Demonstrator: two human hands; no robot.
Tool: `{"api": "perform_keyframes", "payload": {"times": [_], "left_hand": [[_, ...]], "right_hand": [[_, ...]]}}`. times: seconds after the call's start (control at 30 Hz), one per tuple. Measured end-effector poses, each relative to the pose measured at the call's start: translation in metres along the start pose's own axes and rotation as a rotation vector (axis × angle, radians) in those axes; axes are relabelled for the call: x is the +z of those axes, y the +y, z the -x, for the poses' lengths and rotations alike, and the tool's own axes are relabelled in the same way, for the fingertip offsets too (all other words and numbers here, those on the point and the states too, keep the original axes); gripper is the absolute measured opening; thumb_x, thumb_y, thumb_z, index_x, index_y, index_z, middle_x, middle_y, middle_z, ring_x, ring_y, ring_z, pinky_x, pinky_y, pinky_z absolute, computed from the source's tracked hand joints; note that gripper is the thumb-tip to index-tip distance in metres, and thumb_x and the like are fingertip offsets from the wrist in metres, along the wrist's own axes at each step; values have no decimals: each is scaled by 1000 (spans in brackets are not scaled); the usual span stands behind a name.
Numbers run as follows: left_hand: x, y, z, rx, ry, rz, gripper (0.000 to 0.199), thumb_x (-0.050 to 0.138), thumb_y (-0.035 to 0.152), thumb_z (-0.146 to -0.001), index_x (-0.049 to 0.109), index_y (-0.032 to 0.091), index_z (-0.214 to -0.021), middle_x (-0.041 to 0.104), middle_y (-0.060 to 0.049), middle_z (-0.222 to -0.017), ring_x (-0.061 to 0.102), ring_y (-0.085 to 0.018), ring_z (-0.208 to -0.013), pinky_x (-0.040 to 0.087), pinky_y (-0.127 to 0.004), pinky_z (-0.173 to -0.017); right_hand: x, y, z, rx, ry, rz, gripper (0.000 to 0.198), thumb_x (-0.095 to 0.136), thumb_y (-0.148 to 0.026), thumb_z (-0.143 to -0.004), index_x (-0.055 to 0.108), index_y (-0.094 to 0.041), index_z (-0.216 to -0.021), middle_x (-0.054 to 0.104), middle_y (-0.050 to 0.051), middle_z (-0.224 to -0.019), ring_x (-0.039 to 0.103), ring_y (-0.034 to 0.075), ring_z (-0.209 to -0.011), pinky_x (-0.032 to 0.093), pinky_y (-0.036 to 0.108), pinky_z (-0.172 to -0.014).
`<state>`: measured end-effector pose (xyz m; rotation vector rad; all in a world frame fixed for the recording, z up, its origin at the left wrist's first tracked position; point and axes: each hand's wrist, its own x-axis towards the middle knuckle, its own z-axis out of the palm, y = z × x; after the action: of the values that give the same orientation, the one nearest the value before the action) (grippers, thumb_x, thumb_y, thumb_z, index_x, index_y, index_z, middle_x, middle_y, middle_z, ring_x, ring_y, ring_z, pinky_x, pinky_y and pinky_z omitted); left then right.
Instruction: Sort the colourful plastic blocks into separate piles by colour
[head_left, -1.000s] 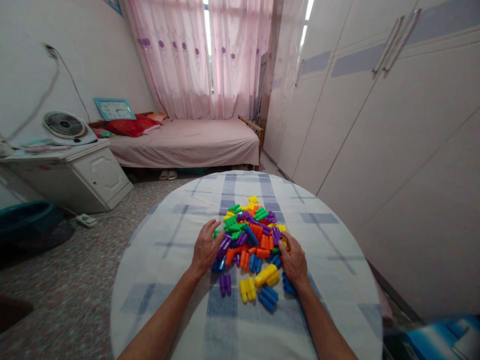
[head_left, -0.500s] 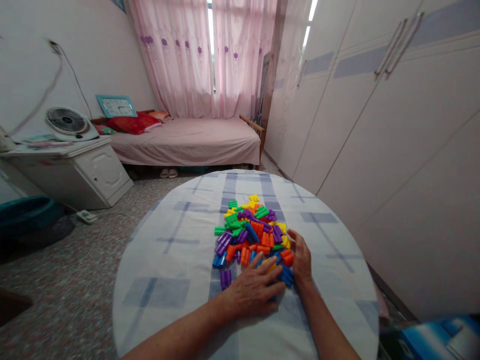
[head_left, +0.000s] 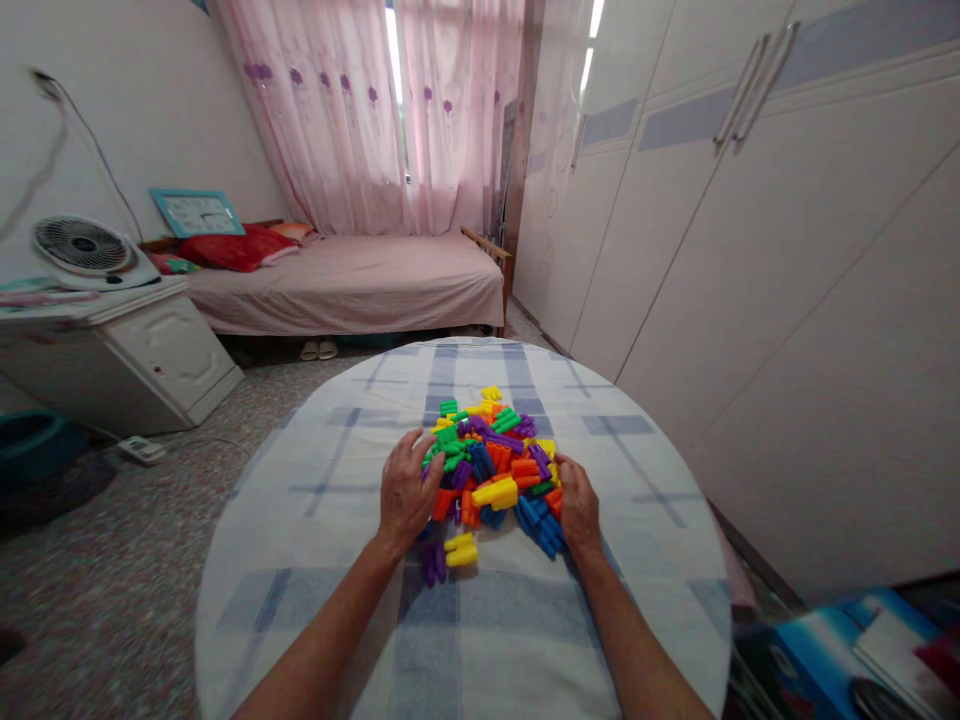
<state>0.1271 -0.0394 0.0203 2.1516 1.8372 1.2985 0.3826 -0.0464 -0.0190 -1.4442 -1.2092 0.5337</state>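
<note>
A heap of plastic building blocks point(head_left: 499, 458) in green, purple, orange, blue and yellow lies on the round table. My left hand point(head_left: 409, 487) rests against the heap's left side, fingers apart over green and purple blocks. Along the right edge sits my right hand point(head_left: 579, 500), its fingers loosely extended beside orange and yellow blocks. Between the hands, a yellow block point(head_left: 495, 493) lies on top at the front. Nearer to me are another yellow block point(head_left: 461, 550) and a purple block point(head_left: 433, 564). Blue blocks point(head_left: 540, 525) lie by my right hand.
A checked cloth point(head_left: 510, 640) covers the table. Beyond it stands a bed point(head_left: 360, 280) below pink curtains. White wardrobes point(head_left: 750, 300) line the right side. A cabinet point(head_left: 157, 350) with a fan point(head_left: 86, 248) is at left. A blue box point(head_left: 832, 650) sits low at right.
My left hand has moved from the front of the heap to its left side, uncovering yellow and blue blocks. My right hand stays on the right edge. The view has turned slightly right.
</note>
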Motion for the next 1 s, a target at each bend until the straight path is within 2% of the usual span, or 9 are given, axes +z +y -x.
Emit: {"api": "perform_keyframes", "payload": {"times": [0.13, 0.23, 0.33, 0.43, 0.53, 0.6, 0.73, 0.87, 1.0], "left_hand": [[22, -19, 24, -188, -79, 64, 39, 40, 36, -90, 55, 17, -120, 52, -13, -130, 42, -26, -129, 33, -48, -109], [37, -6, 37, -172, -105, 153, 40, 37, 37, -92, 52, 20, -125, 48, -11, -136, 35, -25, -134, 25, -50, -113], [39, 13, 36, -142, -92, 231, 41, 36, 39, -93, 51, 20, -127, 46, -11, -138, 38, -23, -132, 29, -47, -112], [32, 13, 15, -120, -25, 236, 39, 34, 38, -93, 55, 20, -121, 51, -10, -132, 45, -21, -125, 34, -42, -109], [29, -8, -24, -116, 12, 160, 40, 30, 36, -94, 58, 18, -116, 53, -11, -128, 45, -21, -124, 33, -43, -109], [33, -26, -53, -102, -90, 80, 39, 31, 35, -92, 58, 18, -115, 54, -11, -128, 42, -24, -127, 30, -45, -110], [54, -46, -97, -45, -240, 108, 27, 44, 30, -87, 64, 19, -101, 62, -11, -117, 45, -25, -124, 26, -46, -110], [70, -43, -108, 13, -369, 177, 31, 39, 33, -89, 66, 17, -94, 68, -8, -102, 58, -22, -105, 41, -40, -99], [69, -26, -93, 44, -427, 231, 45, 29, 42, -93, 66, 17, -100, 69, -5, -101, 61, -19, -98, 47, -33, -91]], "right_hand": [[3, 1, 0, -28, -12, 59, 48, 35, -50, -88, 60, -16, -110, 63, 12, -114, 55, 23, -108, 38, 39, -100], [4, 1, 0, -51, -25, 100, 46, 36, -49, -87, 61, -17, -110, 63, 11, -114, 55, 23, -107, 39, 39, -99], [3, -1, 0, -60, -38, 121, 46, 36, -49, -87, 61, -17, -110, 64, 10, -113, 56, 23, -106, 40, 39, -97], [2, -3, 1, -66, -41, 137, 47, 36, -50, -88, 61, -17, -111, 64, 11, -112, 56, 23, -106, 40, 39, -97], [2, -3, 2, -78, -40, 145, 47, 37, -49, -88, 61, -17, -111, 64, 11, -112, 56, 23, -106, 40, 39, -97], [3, -3, 2, -85, -40, 146, 44, 37, -47, -88, 61, -17, -111, 64, 10, -112, 56, 23, -106, 40, 39, -97], [3, -3, 2, -79, -40, 154, 41, 38, -44, -89, 61, -18, -110, 64, 9, -111, 56, 22, -105, 41, 38, -96], [3, -3, 3, -85, -26, 168, 40, 39, -44, -89, 61, -19, -110, 64, 9, -112, 57, 22, -105, 41, 37, -96], [3, -1, 3, -88, -34, 173, 41, 39, -44, -89, 61, -18, -112, 64, 9, -112, 57, 22, -105, 42, 37, -95]]}}
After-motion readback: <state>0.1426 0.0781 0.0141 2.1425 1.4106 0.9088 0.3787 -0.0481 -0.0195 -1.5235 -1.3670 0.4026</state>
